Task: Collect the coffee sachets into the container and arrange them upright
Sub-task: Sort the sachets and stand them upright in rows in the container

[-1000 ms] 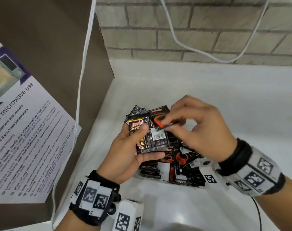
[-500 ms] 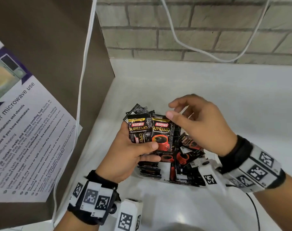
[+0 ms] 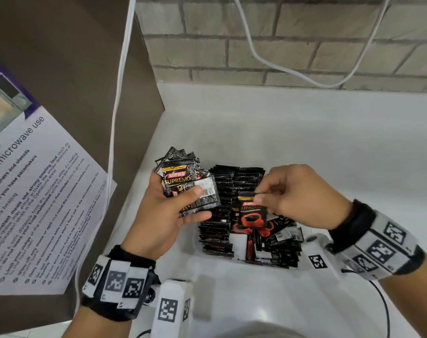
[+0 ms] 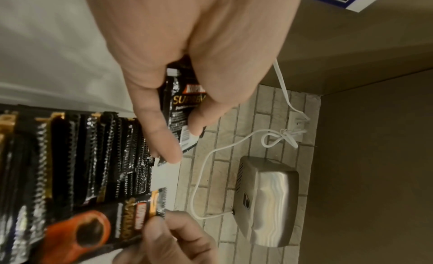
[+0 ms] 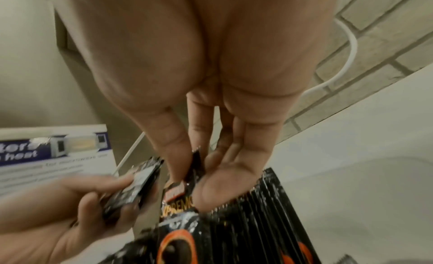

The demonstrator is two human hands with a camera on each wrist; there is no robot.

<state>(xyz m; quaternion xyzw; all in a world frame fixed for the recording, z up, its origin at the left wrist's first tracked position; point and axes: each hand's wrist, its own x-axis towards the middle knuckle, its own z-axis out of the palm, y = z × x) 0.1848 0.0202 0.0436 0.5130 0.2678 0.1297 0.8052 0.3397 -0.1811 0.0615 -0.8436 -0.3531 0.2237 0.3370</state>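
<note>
The right hand (image 3: 302, 196), right of centre in the head view, pinches the top edge of a single sachet (image 3: 252, 213) between thumb and fingertips, holding it upright over the container (image 3: 241, 245), whose pale wall shows low in the frame. The left hand (image 3: 163, 215), left of centre, grips a fanned stack of sachets (image 3: 188, 181), thumb pressed across the front one, just beside the container's left side. Inside the container a row of black sachets (image 3: 234, 181) stands on edge along the upper part, while others lie loose and tilted toward its lower right. The container sits on the white tabletop (image 3: 305, 132). A printed notice (image 3: 36, 203) fills the left of the frame, and a white cable (image 3: 117, 118) hangs down beside it before a brick wall (image 3: 280, 40) across the top
</note>
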